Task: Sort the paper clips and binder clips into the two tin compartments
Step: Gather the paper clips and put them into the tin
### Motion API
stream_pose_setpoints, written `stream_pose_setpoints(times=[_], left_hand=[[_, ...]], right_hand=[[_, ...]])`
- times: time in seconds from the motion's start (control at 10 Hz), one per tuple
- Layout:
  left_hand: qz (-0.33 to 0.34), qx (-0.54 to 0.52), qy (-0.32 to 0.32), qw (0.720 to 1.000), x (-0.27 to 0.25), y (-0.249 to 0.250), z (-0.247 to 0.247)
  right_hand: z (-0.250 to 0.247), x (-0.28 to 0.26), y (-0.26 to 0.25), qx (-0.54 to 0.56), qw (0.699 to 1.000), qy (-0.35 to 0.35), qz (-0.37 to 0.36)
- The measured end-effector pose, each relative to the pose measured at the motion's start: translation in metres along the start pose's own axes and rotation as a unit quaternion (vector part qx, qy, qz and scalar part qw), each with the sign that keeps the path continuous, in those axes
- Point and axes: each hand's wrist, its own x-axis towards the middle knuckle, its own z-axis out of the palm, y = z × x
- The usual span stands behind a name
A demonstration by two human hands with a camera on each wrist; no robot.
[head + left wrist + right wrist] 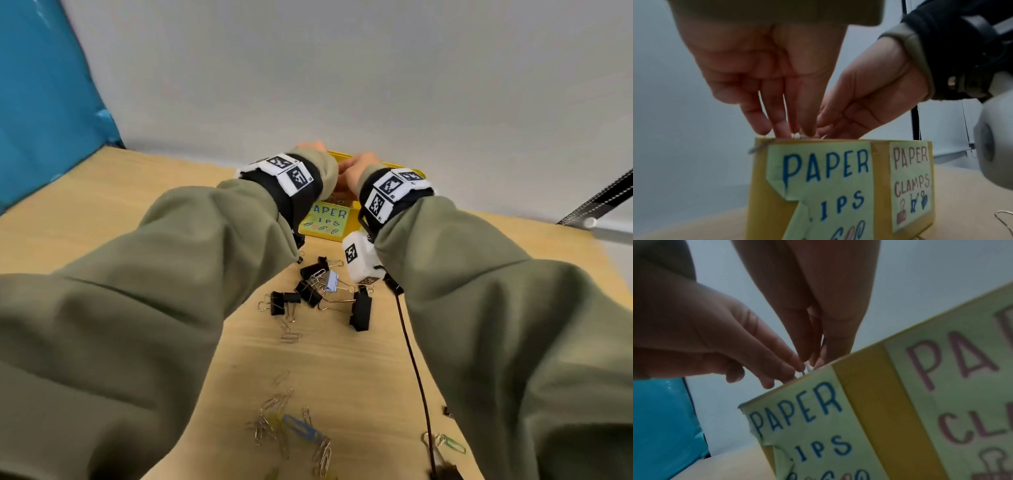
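Note:
A yellow tin (352,212) (879,170) (869,402) stands at the far side of the table, labelled "PAPER CLIPS" on the left and "PAPER CLAMPS" on the right. Both hands meet over the rim of the paper clips side. My left hand (313,148) (793,131) (785,371) points its fingers down and pinches shiny paper clips (807,368). The right hand (356,168) (824,129) (813,358) pinches the same small bunch from the other side. One paper clip (758,147) hangs on the tin's left corner. The inside of the tin is hidden.
Several black binder clips (359,310) and a lilac one (331,281) lie in a pile in front of the tin. Loose paper clips (291,421) are scattered nearer me, with a green one (452,445) at the right. A dark cable (414,359) runs across the wood. A blue sheet (41,85) stands left.

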Motion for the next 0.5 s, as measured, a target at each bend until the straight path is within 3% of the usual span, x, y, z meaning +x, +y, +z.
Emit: stream_pose_setpoints(times=[0.2, 0.3, 0.4, 0.5], left_hand=[[0.003, -0.029, -0.01, 1.0, -0.026, -0.011, -0.011], [0.018, 0.025, -0.071, 0.997, -0.065, -0.022, 0.004], [0.034, 0.091, -0.16, 0.982, -0.101, -0.037, 0.037], [0.096, 0.183, -0.203, 0.957, -0.133, -0.047, 0.063]], right_hand=[[-0.002, -0.029, 0.001, -0.051, 0.996, 0.067, -0.041], [0.009, -0.061, 0.015, -0.174, 0.98, 0.036, -0.085], [0.029, -0.083, 0.032, -0.362, 0.926, -0.068, -0.087], [0.05, -0.087, 0.044, -0.44, 0.891, -0.094, -0.056]])
